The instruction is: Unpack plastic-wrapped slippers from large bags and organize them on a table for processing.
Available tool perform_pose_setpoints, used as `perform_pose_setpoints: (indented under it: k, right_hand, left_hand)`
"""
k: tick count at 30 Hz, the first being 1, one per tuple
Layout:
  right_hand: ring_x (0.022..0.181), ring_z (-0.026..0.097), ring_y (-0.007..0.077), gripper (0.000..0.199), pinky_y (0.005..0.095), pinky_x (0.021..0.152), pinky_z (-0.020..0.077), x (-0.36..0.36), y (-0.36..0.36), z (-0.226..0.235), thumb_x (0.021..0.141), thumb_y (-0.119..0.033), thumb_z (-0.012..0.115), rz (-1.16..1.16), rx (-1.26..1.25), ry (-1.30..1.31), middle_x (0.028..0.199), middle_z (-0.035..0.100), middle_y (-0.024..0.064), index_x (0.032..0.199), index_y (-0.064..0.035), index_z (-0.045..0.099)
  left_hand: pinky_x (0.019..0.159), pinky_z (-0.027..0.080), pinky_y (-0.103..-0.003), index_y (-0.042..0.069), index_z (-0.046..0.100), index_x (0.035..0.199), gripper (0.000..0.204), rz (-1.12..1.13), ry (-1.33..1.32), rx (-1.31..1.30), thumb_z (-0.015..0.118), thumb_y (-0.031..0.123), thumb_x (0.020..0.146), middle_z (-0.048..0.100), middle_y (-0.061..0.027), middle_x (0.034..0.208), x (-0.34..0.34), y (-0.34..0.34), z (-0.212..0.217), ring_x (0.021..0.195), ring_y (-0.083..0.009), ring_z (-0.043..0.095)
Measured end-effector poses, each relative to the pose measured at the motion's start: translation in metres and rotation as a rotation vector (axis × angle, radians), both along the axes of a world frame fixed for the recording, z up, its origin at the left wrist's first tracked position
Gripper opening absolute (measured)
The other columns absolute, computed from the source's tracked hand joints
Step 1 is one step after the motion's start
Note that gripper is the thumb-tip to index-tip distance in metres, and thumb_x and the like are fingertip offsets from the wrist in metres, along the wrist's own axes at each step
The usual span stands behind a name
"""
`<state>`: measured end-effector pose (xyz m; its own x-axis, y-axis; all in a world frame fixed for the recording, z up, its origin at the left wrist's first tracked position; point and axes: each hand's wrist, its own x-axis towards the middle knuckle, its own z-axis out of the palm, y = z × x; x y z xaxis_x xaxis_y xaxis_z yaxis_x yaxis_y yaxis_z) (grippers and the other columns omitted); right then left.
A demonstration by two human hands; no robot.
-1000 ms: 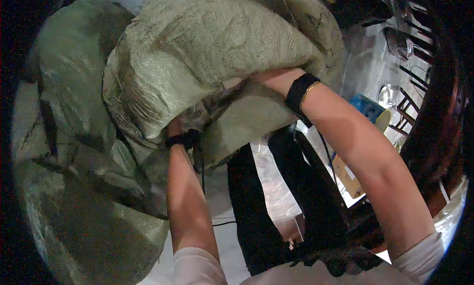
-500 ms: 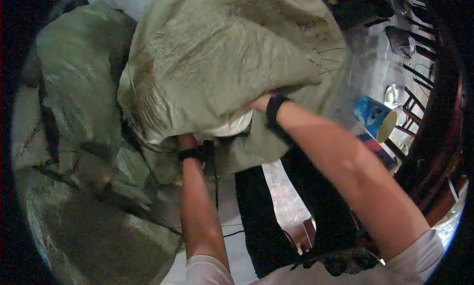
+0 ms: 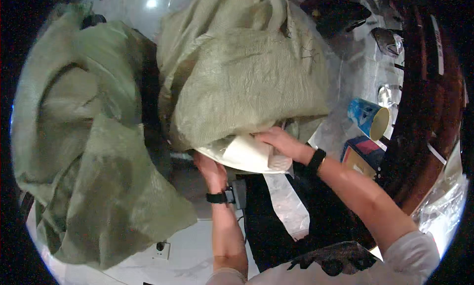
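A large olive-green woven sack (image 3: 252,87) lies before me, its mouth facing me. Out of that mouth sticks a smooth white object (image 3: 247,154) with a curved rim; the rest is hidden inside the sack, and I cannot make out its kind. My right hand (image 3: 279,138) is closed on its upper right side, fingertips partly under the sack's edge. At the left end of the rim, my left hand (image 3: 211,170) grips from below, with most of its fingers out of sight.
Another green woven sack (image 3: 113,161) slumps on the left. To the right stand a blue tub with a pale opening (image 3: 380,123) and a box (image 3: 363,156). Dark wooden furniture (image 3: 437,122) lines the right side. A wall socket (image 3: 161,250) shows at lower left.
Both hands have come toward me, out of the sack's mouth. More of the white object now shows. The sack's mouth has shifted toward me, and the left sack's folds have changed shape.
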<state>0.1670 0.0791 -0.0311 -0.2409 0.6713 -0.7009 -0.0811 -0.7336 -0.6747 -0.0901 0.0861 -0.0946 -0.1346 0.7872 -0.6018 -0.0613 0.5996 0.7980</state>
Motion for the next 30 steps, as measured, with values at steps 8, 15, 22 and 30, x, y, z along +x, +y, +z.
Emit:
perform_pose_setpoints:
  k: [8,15,22,30]
  right_hand:
    - [0.088,0.062,0.0105,0.035,0.0286,0.077,0.0497,0.007,-0.064,0.092,0.094,-0.024,0.053,-0.525,-0.172,0.369,0.101,0.068,0.0068,0.111,0.0042,0.063]
    - [0.099,0.062,0.0145,0.039,0.0292,0.085,0.0508,0.032,-0.107,0.269,0.098,-0.026,0.049,-0.694,0.109,0.375,0.114,0.065,0.0076,0.125,0.0015,0.056]
    - [0.100,0.058,0.0064,0.042,0.0229,0.084,0.0482,0.132,-0.149,0.504,0.095,-0.022,0.055,-0.975,0.528,0.563,0.119,0.062,0.0063,0.129,0.0020,0.054]
    - [0.112,0.055,0.0288,0.042,0.0387,0.095,0.0412,0.326,-0.384,0.625,0.079,-0.023,0.068,-0.799,0.906,-1.809,0.118,0.062,0.0116,0.117,-0.0060,0.061]
  left_hand:
    - [0.049,0.024,-0.023,0.014,0.036,0.074,0.029,0.167,-0.373,-0.156,0.049,0.026,0.097,0.032,0.0042,0.065,0.094,0.052,0.193,0.058,-0.0061,0.032]
    - [0.050,0.026,-0.022,0.009,0.047,0.085,0.012,-0.031,-0.364,0.053,0.050,0.016,0.094,0.037,0.0029,0.069,0.178,0.064,0.440,0.057,-0.0070,0.033]
    - [0.096,0.044,-0.036,-0.006,0.041,0.129,0.060,-0.327,-0.311,0.389,0.060,0.035,0.090,0.053,-0.0164,0.124,0.289,-0.003,0.664,0.112,-0.0224,0.054]
    - [0.064,0.040,-0.030,0.005,0.051,0.094,0.021,-0.995,-0.626,1.404,0.057,0.025,0.092,0.049,-0.0047,0.083,0.541,-0.143,0.760,0.072,-0.0163,0.047]
